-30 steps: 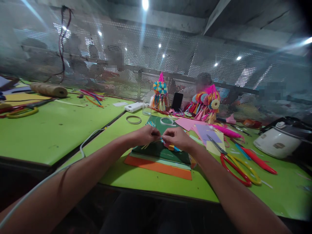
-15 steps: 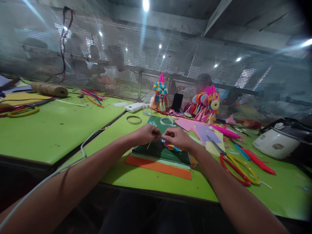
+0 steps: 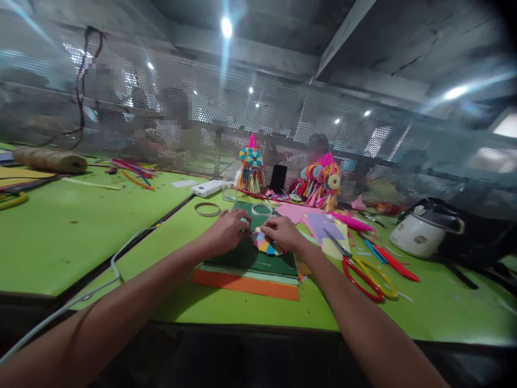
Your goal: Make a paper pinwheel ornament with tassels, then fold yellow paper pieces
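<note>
A wheel-shaped disc in pink, yellow, blue and white segments lies over a dark green sheet. Fingers of my right hand are closed in a pinch at its upper edge. To the left, my left hand is apart from the disc, its fingers curled together beside small light-blue strips. Whatever sits between those left fingertips is too small to make out. Light green and orange sheets stick out beneath the dark green one.
Scissors with red and yellow handles lie right of my right forearm, near a red-handled tool. Tape rings, a white device, tasselled ornaments and a phone stand behind. A white cable crosses the left side.
My hands, which met fingertip to fingertip, have parted: the left has moved left toward the small strips, and more of the disc shows. The view has turned slightly right.
</note>
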### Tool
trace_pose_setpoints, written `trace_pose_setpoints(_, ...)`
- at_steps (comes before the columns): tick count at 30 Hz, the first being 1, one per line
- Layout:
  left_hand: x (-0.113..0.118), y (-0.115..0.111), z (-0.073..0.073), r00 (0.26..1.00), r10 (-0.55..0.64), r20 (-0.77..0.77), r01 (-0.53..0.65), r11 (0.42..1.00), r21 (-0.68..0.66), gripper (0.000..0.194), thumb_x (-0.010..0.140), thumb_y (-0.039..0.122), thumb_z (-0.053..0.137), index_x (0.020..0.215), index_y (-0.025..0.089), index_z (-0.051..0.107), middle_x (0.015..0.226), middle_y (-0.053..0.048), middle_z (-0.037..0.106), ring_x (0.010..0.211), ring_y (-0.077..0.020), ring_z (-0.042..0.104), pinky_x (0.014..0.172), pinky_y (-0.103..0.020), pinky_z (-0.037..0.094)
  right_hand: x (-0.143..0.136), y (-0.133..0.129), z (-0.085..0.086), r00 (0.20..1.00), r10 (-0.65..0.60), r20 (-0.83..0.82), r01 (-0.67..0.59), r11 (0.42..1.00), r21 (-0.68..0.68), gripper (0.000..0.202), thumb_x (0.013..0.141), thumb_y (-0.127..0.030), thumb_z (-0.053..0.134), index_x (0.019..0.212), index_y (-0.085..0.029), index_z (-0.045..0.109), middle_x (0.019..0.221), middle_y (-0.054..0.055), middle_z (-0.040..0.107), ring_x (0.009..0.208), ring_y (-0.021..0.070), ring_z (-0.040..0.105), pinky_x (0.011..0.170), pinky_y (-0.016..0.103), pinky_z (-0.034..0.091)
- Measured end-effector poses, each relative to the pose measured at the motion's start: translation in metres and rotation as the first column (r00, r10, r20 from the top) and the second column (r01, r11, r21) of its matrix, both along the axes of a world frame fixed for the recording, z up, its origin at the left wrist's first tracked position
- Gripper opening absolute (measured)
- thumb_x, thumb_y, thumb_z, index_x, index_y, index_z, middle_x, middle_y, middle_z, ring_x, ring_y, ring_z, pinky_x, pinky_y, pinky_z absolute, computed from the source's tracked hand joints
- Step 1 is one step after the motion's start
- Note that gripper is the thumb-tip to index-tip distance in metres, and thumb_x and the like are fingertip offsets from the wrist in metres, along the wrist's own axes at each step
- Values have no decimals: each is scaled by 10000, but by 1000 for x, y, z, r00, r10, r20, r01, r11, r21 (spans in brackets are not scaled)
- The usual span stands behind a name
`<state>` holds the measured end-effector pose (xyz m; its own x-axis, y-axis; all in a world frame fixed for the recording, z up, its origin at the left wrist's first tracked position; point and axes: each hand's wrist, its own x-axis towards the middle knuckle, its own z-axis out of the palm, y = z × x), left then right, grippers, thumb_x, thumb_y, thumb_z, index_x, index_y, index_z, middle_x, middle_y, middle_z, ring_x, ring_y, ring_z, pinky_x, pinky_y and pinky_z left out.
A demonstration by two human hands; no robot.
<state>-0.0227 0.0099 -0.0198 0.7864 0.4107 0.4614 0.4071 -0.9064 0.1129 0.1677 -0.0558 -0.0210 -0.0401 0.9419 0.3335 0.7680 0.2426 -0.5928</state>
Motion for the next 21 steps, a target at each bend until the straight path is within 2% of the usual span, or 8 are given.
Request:
trace_pose_setpoints(3, -1, -9, 2, 998, 44, -47, -35, 984, 173, 199, 813, 151, 511, 750, 218, 688, 1024, -60, 600, 1057, -252, 487, 996, -524, 209, -3, 1, 0, 998, -8, 55, 6, 1000, 28, 151, 776, -188, 576, 691, -126, 684, 630, 17, 645, 600, 110, 537, 559, 205, 363)
trace_pose_setpoints(5, 0, -15, 5, 995, 48, -83, -27, 970, 242, 211, 807, 119, 499, 737, 214, 674, 917, -55, 608, 1004, -243, 501, 1014, -547, 152, -4, 3, -3, 996, -5, 88, 2, 999, 41, 123, 761, -180, 593, 710, -129, 694, 669, 23, 654, 627, 115, 542, 577, 207, 369)
trace_pose_setpoints(10, 5, -21, 7, 989, 51, -136, -11, 960, 279, 243, 789, 58, 456, 753, 192, 655, 758, -53, 626, 902, -232, 548, 1021, -538, 123, -3, 10, -11, 992, 9, 123, -19, 997, 77, 102, 743, -196, 621, 695, -146, 696, 698, 21, 649, 657, 121, 540, 600, 212, 370)
trace_pose_setpoints(13, 7, -13, 2, 988, 56, -143, -24, 976, 217, 258, 808, 89, 438, 762, 202, 666, 758, -56, 651, 877, -231, 572, 1000, -534, 153, -2, 11, -10, 996, 7, 88, -16, 995, 99, 100, 732, -189, 629, 662, -152, 689, 663, 8, 641, 626, 110, 531, 591, 205, 365)
trace_pose_setpoints(15, 7, -4, 0, 987, 75, -140, -60, 992, 108, 263, 825, 149, 437, 757, 219, 680, 739, -50, 666, 811, -216, 589, 951, -482, 244, -3, 10, -6, 999, -16, 33, 12, 993, 121, 121, 746, -176, 605, 658, -151, 684, 646, 4, 642, 619, 107, 537, 591, 201, 371)
trace_pose_setpoints(18, 9, 7, 5, 980, 120, -157, -133, 989, -72, 259, 828, 237, 437, 825, 213, 695, 751, -55, 691, 663, -176, 588, 723, -314, 376, -8, 6, 0, 996, -53, -72, 63, 988, 141, 176, 789, -179, 541, 689, -146, 682, 637, 3, 653, 607, 104, 558, 579, 193, 389)
trace_pose_setpoints(21, 14, 8, 19, 970, 132, -203, -166, 973, -160, 247, 777, 258, 463, 766, 187, 699, 690, -54, 682, 572, -158, 558, 540, -249, 322, -18, 2, 2, 987, -45, -152, 66, 988, 136, 190, 786, -186, 537, 667, -148, 680, 607, -4, 656, 579, 101, 570, 555, 187, 397)
